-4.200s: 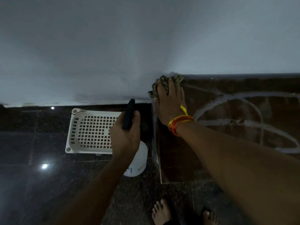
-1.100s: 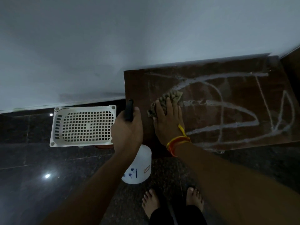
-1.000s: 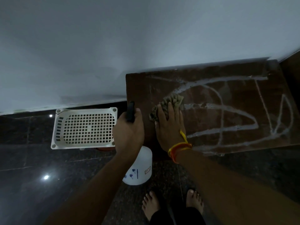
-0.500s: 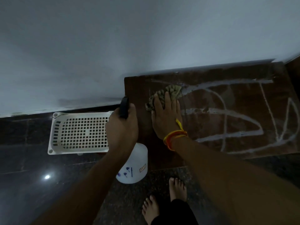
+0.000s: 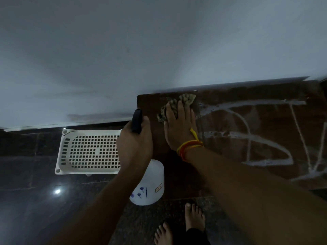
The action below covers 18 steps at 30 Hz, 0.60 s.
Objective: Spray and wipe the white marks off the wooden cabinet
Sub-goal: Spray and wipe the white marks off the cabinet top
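The right hand [image 5: 180, 128] presses the cloth [image 5: 178, 106] flat-fingered on the wooden cabinet [image 5: 265, 124] to scrub its white marks [image 5: 261, 138], while the left hand [image 5: 134, 145] (fingers clamped) keeps the spray bottle [image 5: 148, 184] ready beside it.

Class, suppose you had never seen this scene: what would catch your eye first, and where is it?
First, the bold white marks looping across the dark wooden cabinet on the right. Next, the right hand pressing a crumpled cloth flat near the cabinet's far left corner. Beside it, the left hand grips a white spray bottle above the dark floor.
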Tool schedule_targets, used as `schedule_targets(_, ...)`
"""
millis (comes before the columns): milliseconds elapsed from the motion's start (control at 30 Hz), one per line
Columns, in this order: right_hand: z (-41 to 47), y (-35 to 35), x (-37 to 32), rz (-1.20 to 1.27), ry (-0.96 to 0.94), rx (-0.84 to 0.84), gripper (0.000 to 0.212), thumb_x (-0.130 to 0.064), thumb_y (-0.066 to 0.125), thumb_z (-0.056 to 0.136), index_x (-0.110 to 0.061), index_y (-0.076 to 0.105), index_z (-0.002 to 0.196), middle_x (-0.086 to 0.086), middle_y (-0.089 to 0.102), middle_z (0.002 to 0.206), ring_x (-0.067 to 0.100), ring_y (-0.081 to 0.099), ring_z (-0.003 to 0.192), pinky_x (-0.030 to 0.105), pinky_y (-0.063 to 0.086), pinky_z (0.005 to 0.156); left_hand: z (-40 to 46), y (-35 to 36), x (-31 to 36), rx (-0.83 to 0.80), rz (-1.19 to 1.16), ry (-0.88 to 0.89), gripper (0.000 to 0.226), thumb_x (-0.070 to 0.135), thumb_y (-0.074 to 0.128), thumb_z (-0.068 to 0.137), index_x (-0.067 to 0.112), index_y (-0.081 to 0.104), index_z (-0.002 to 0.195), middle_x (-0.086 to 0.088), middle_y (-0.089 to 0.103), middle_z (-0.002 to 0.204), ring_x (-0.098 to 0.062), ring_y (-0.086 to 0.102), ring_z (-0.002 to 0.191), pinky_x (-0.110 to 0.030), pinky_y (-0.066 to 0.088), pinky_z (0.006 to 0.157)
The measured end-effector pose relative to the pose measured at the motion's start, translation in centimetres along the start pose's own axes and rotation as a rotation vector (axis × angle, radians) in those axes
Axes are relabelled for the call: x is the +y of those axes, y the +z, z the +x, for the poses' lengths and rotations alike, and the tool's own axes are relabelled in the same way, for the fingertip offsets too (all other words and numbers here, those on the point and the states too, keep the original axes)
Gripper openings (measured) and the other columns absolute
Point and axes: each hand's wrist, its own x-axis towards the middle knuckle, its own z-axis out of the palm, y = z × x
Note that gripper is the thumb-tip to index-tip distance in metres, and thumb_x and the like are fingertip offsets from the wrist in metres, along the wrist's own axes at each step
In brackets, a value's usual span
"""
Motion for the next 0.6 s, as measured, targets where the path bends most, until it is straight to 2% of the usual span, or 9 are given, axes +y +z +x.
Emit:
schedule_targets(167, -4.1, 0.6, -0.7, 0.019, 0.038, 0.035, 0.062, -0.036, 0.046, 0.093, -0.019, 0.024, 0.149, 0.021, 0.021, 0.154, 0.041, 0.02, 0.141, 0.049, 0.012, 0.116, -0.1, 0.3, -0.3, -0.002, 0.008, 0.001, 0.038, 0.049, 0.049, 0.096, 0.02, 0.057, 0.072, -0.005, 0.061, 0.059, -0.03, 0.066, 0.059, -0.051, 0.059, 0.064)
schedule_targets(267, -5.8, 0.7, -0.5, -0.022, 0.013, -0.002, 0.063, -0.037, 0.047, 0.093, -0.02, 0.023, 0.149, 0.02, 0.022, 0.154, 0.042, 0.023, 0.14, 0.05, 0.013, 0.115, 0.2, 0.2, 0.2, -0.012, 0.002, 0.004, 0.039, 0.048, 0.049, 0.096, 0.019, 0.056, 0.071, -0.005, 0.06, 0.058, -0.031, 0.066, 0.059, -0.051, 0.059, 0.064)
schedule_targets(400, -2.1, 0.5, -0.3, -0.027, -0.017, 0.04, 0.062, -0.036, 0.048, 0.092, -0.019, 0.026, 0.148, 0.021, 0.023, 0.153, 0.042, 0.02, 0.141, 0.049, 0.007, 0.115, 0.8, 0.2, 0.4, -0.035, 0.008, 0.026, 0.041, 0.047, 0.049, 0.096, 0.015, 0.057, 0.072, -0.013, 0.063, 0.062, -0.038, 0.065, 0.063, -0.051, 0.056, 0.062)
schedule_targets(500, 2.1, -0.3, -0.2, -0.002, -0.021, 0.009, 0.06, -0.037, 0.037, 0.097, -0.021, 0.016, 0.15, 0.018, 0.011, 0.157, 0.039, 0.01, 0.144, 0.047, 0.002, 0.118, 1.2, 0.2, 0.3, -0.027, 0.012, 0.036, 0.042, 0.046, 0.048, 0.097, 0.012, 0.058, 0.074, -0.021, 0.065, 0.068, -0.042, 0.065, 0.067, -0.051, 0.056, 0.062)
schedule_targets(600, 3.5, -0.6, 0.1, 0.018, -0.018, 0.021, 0.059, -0.037, 0.036, 0.097, -0.022, 0.016, 0.15, 0.016, 0.009, 0.158, 0.038, 0.008, 0.144, 0.047, 0.002, 0.119, 1.3, 0.1, 0.3, -0.024, 0.009, 0.018, 0.041, 0.046, 0.049, 0.096, 0.013, 0.056, 0.073, -0.02, 0.062, 0.065, -0.044, 0.065, 0.068, -0.051, 0.056, 0.059)
